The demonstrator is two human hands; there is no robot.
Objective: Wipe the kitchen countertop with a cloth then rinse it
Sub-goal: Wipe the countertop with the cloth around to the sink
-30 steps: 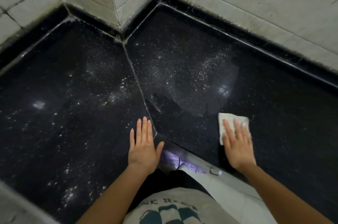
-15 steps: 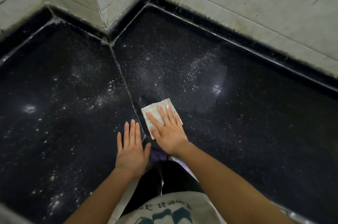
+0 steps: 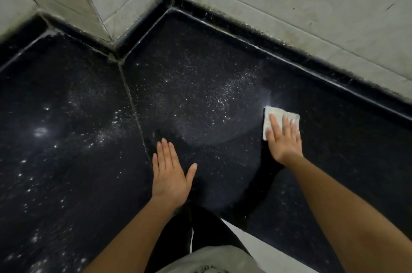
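Black speckled countertop (image 3: 200, 76) fills the corner, pale tiled wall (image 3: 289, 0) behind it, a seam (image 3: 133, 107) running across the stone. Left hand (image 3: 170, 174) lies flat, fingers straight, just right of that seam. Right hand (image 3: 284, 139), well apart from it, presses straight fingers on the small white cloth (image 3: 269, 116), flat on the counter's right side.
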